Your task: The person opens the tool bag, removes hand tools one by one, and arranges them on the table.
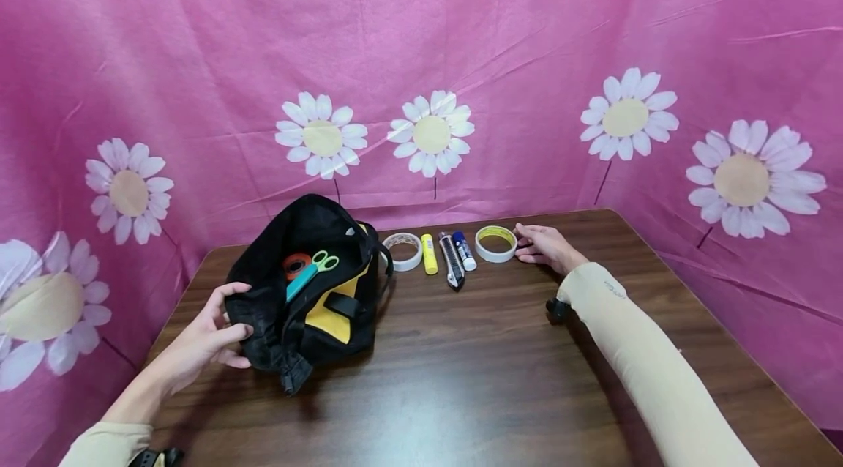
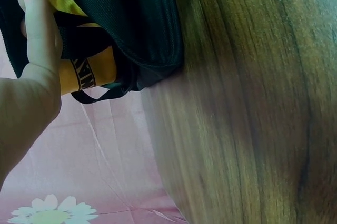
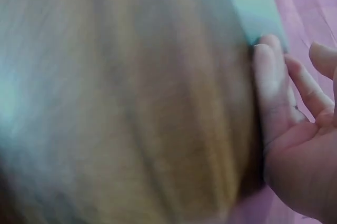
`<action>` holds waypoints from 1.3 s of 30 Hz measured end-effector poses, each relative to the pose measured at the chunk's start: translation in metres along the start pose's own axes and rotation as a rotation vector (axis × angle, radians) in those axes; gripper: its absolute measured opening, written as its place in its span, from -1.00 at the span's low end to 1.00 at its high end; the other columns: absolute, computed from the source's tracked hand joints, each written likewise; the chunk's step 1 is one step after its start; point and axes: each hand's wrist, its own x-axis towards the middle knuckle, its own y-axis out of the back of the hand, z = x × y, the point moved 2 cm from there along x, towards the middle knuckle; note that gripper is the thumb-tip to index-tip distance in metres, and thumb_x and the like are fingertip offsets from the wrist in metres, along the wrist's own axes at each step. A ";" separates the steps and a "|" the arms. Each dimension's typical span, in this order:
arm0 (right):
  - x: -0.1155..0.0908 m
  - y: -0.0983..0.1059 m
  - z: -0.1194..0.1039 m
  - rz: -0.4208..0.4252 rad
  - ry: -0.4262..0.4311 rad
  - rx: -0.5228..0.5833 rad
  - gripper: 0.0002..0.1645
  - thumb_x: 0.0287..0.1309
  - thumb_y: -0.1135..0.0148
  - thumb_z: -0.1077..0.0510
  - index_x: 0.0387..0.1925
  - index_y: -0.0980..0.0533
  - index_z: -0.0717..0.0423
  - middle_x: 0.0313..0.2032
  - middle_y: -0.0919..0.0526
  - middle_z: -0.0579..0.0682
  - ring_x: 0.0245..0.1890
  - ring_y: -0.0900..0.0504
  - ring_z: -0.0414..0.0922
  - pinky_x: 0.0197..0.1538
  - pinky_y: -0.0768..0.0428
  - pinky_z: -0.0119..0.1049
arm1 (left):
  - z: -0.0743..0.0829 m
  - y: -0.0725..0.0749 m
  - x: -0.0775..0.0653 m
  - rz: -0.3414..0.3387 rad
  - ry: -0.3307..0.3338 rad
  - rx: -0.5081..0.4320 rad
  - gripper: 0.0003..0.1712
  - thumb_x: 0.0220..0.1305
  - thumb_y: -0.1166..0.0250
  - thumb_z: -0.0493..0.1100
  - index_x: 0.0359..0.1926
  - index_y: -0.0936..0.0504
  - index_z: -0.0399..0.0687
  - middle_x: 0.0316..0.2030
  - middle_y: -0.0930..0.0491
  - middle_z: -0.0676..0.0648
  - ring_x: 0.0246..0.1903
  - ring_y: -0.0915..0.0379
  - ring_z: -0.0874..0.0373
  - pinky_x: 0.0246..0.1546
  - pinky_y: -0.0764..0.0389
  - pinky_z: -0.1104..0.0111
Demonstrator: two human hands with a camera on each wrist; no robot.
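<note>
At the left, a black and yellow bag [image 1: 342, 306] lies with its mouth spread wide. My left hand [image 1: 207, 331] grips the rim of that mouth between thumb and fingers. Inside the bag are scissors [image 1: 304, 278] with teal and light green parts, and an orange-red tape roll [image 1: 296, 266]. My right hand [image 1: 546, 246] reaches to the back of the table, its fingertips at the right side of a white tape roll with a yellow inside [image 1: 496, 256]. In the right wrist view its fingers [image 3: 271, 87] are fairly straight beside the blurred pale roll [image 3: 255, 6].
Left of that roll, a blue and white glue stick [image 1: 465, 251], a box cutter [image 1: 451, 260], a yellow stick-shaped tube [image 1: 429, 255] and another white tape roll [image 1: 411, 262] form a row on the brown wooden table [image 1: 474, 364]. A pink flowered cloth [image 1: 514, 72] hangs behind.
</note>
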 end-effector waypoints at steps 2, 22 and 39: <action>-0.002 0.002 -0.006 -0.021 -0.010 -0.004 -0.27 0.52 -0.05 -0.14 0.41 -0.25 0.32 -0.05 -0.50 0.11 -0.38 -0.70 -0.21 -0.18 -0.73 -0.31 | 0.000 -0.001 0.000 -0.002 0.007 -0.003 -0.28 0.38 -0.08 -0.48 0.31 -0.10 0.32 -0.28 -0.41 -0.18 -0.36 -0.61 0.13 -0.42 -0.73 -0.01; -0.060 -0.057 -0.173 -0.571 0.117 -0.355 -0.42 0.55 0.00 0.13 0.46 -0.22 0.24 0.37 -0.33 0.26 0.11 -0.58 0.17 0.16 -0.60 0.08 | -0.001 -0.001 0.000 0.001 0.025 0.021 -0.27 0.39 -0.08 -0.47 0.33 -0.07 0.32 -0.25 -0.37 -0.20 -0.60 -0.39 0.26 -0.41 -0.74 0.00; -0.073 -0.180 -0.239 -0.786 0.242 -0.303 -0.51 0.53 -0.07 0.08 0.37 -0.36 0.14 0.23 -0.52 0.17 0.22 -0.54 0.11 0.23 -0.56 0.02 | -0.003 -0.002 -0.002 0.014 0.022 0.017 -0.26 0.37 -0.06 -0.48 0.34 -0.07 0.31 -0.26 -0.36 -0.20 -0.60 -0.41 0.26 -0.42 -0.74 0.01</action>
